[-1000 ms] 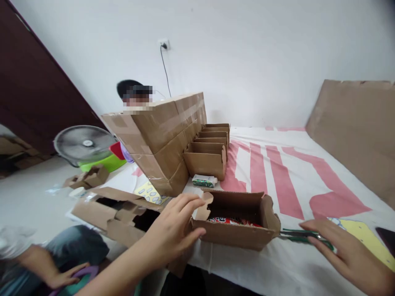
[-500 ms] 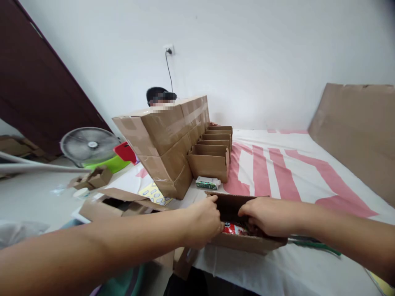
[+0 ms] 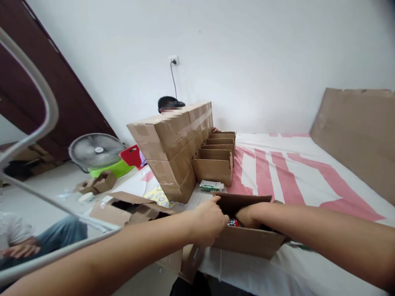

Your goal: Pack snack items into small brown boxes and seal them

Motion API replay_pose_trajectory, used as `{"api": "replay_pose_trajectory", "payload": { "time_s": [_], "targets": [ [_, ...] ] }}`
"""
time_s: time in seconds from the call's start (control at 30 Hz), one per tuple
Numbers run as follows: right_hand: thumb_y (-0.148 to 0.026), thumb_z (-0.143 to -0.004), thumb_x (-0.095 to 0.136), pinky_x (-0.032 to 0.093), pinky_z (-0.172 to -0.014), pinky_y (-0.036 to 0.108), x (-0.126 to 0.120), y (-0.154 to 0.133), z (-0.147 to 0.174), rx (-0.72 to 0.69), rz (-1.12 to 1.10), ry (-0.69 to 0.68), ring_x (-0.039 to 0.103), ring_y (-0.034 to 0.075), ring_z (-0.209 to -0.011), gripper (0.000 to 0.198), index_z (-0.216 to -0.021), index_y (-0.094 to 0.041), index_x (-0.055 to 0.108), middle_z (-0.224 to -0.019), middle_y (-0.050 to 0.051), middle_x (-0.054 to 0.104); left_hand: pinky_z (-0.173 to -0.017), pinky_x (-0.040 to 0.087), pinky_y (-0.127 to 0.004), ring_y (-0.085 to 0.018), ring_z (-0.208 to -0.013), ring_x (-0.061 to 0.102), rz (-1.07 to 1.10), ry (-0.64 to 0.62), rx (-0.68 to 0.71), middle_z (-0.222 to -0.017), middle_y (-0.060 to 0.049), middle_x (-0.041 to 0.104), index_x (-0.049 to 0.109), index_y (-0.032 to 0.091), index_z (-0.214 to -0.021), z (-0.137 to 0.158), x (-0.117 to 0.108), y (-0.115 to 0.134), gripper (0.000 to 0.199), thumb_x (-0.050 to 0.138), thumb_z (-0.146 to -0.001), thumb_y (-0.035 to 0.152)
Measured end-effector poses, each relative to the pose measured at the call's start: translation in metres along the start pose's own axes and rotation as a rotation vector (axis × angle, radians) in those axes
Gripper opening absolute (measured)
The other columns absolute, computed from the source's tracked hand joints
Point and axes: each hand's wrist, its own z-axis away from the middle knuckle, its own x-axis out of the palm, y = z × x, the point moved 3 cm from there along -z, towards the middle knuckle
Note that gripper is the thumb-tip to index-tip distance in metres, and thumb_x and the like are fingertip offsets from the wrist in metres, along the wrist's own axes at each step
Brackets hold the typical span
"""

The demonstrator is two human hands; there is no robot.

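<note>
1. On a white-and-pink fabric sheet (image 3: 308, 176) sits my open, rectangular brown cardboard box (image 3: 249, 243): likely light, stiff, crushable; best held by both end walls.
2. My left hand (image 3: 210, 220) curls at its left end; my right hand (image 3: 251, 215) rests inside. I cannot tell either grip.
3. Red printed packet (image 3: 233, 223), inside: probably soft, slippery.

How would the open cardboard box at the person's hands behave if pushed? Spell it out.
The open box would probably flex: its walls look thin and nothing closes the top. Flat-sided and low, it should slide rather than roll or tip. The wrinkled cloth beneath may bunch up.
</note>
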Motion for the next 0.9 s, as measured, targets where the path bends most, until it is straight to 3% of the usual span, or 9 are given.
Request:
{"api": "replay_pose_trajectory", "payload": {
  "time_s": [0.07, 0.13, 0.23, 0.4, 0.57, 0.73, 0.9],
  "targets": [
    [-0.032, -0.064, 0.078, 0.047, -0.057, 0.034, -0.011, 0.000, 0.016, 0.006, 0.096, -0.100, 0.062, 0.022, -0.056, 0.017, -0.065, -0.018, 0.069, -0.057, 0.002, 0.064, -0.098, 0.036, -0.047, -0.027, -0.067, 0.069, -0.002, 0.044, 0.001, -0.067, -0.011, 0.074, 0.066, 0.014, -0.085, 0.003, 0.001, 0.000, 0.025, 0.070, -0.071, 0.033],
    [-0.029, -0.060, 0.077, 0.045, -0.057, 0.035, -0.025, -0.001, 0.033, 0.012, 0.170, -0.125, 0.065, 0.027, -0.064, 0.023, -0.080, -0.018, 0.072, -0.071, 0.006, 0.070, -0.099, 0.034, -0.048, -0.026, -0.066, 0.068, -0.016, 0.055, -0.001, -0.065, -0.010, 0.073, 0.066, 0.014, -0.085, 0.004, 0.003, -0.001, 0.023, 0.070, -0.071, 0.032],
    [-0.026, -0.068, 0.067, 0.043, -0.057, 0.035, -0.046, -0.002, 0.055, 0.047, 0.252, -0.061, 0.067, 0.032, -0.071, 0.031, -0.097, -0.016, 0.069, -0.084, 0.012, 0.072, -0.091, 0.039, -0.043, -0.025, -0.067, 0.067, -0.042, 0.081, -0.026, -0.066, -0.009, 0.072, 0.064, 0.015, -0.083, 0.003, 0.004, -0.005, 0.017, 0.069, -0.071, 0.026],
    [-0.025, -0.078, 0.054, 0.042, -0.062, 0.034, -0.059, 0.005, 0.076, 0.092, 0.257, 0.063, 0.067, 0.030, -0.079, 0.025, -0.100, -0.016, 0.064, -0.092, 0.015, 0.072, -0.084, 0.042, -0.037, -0.024, -0.067, 0.066, -0.017, 0.195, -0.071, -0.066, -0.008, 0.070, 0.060, 0.015, -0.084, 0.000, -0.003, -0.022, 0.014, 0.067, -0.077, 0.026],
    [-0.025, -0.080, 0.054, 0.043, -0.064, 0.029, -0.068, 0.012, 0.085, 0.086, 0.105, 0.102, 0.066, 0.023, -0.081, 0.019, -0.096, -0.020, 0.061, -0.095, 0.009, 0.072, -0.081, 0.044, -0.033, -0.024, -0.079, 0.067, 0.119, 0.211, -0.241, -0.078, -0.006, 0.072, 0.055, 0.016, -0.096, 0.008, 0.000, -0.048, 0.022, 0.066, -0.078, 0.024],
    [-0.035, -0.086, 0.048, 0.048, -0.075, 0.031, -0.086, 0.023, 0.090, 0.037, -0.048, 0.243, 0.064, 0.022, -0.089, 0.028, -0.105, -0.017, 0.055, -0.101, 0.008, 0.069, -0.095, 0.039, -0.040, -0.022, -0.078, 0.067, 0.089, 0.194, -0.174, -0.077, -0.004, 0.072, 0.057, 0.019, -0.086, 0.019, 0.013, -0.059, 0.014, 0.061, -0.075, 0.012],
    [-0.053, -0.080, 0.057, 0.051, -0.083, 0.038, -0.101, 0.043, 0.097, -0.143, -0.518, 0.441, 0.064, 0.027, -0.098, 0.047, -0.107, -0.015, 0.055, -0.105, 0.011, 0.069, -0.093, 0.038, -0.041, -0.022, -0.073, 0.067, 0.043, 0.188, -0.222, -0.073, -0.006, 0.073, 0.060, 0.018, -0.080, 0.030, 0.018, -0.069, 0.015, 0.057, -0.072, 0.006]
  ]
}}
